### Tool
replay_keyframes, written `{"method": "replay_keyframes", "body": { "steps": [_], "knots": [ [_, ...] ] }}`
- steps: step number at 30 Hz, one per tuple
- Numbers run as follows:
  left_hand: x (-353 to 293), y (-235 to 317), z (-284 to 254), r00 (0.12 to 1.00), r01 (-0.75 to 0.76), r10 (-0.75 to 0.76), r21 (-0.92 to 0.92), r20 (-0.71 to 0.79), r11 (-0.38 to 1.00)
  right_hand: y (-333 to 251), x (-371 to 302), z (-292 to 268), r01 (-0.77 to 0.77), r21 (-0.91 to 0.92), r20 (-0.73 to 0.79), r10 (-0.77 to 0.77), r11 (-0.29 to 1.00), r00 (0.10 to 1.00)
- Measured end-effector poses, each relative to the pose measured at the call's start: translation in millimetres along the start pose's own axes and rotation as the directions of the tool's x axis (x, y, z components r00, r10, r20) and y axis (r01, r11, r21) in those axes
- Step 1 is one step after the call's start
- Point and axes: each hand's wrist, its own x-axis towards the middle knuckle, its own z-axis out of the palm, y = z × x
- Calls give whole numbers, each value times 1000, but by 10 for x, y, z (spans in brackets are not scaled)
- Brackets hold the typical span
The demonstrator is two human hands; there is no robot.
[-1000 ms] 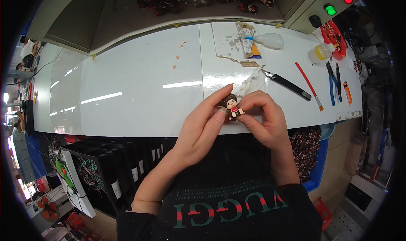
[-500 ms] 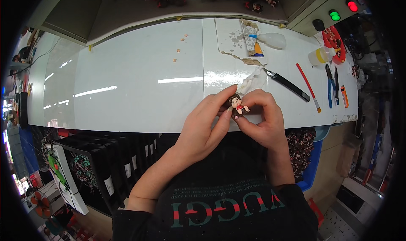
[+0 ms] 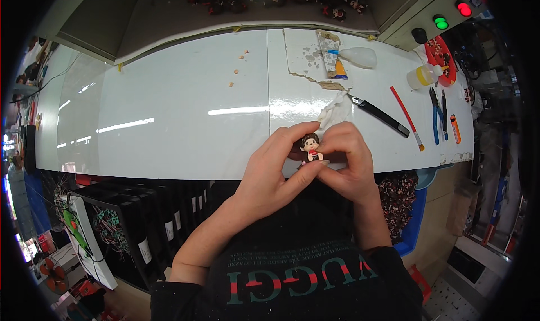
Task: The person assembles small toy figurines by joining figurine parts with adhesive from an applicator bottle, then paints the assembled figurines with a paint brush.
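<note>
A small figurine with brown hair, a pale face and a red top is held upright over the table's near edge. My left hand is closed round it from the left, fingers behind the head and thumb across the base. From the right, my right hand pinches the figurine's side with forefinger and thumb. Just beyond my hands lies a crumpled white tissue. A black-handled craft knife rests to the right of the tissue.
Right of the knife lie a red brush, blue pliers and an orange lighter. Farther back are a squeeze bottle, a yellow-liquid bottle and a red tray. A blue bin of small figurines stands below the table's right side.
The figurine has turned from a tilt to nearly upright, facing up toward me. My left thumb has moved right across its base. The tools on the table lie where they were.
</note>
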Motion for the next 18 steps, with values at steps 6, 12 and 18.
{"method": "replay_keyframes", "body": {
  "steps": [6, 12, 18],
  "knots": [
    [37, -63, 8, 997, -17, 22, -78, 67, 997, -47, 99, -33, -27, -155, -137, 6, 988, 991],
    [58, -70, 85, 996, -4, 12, -99, 87, 995, 29, 42, -98, -75, -70, 2, 75, 995, 997],
    [71, -54, 157, 989, -6, 14, -57, 150, 998, 113, 9, -157, 18, -88, -47, -22, 996, 999]
  ]
}}
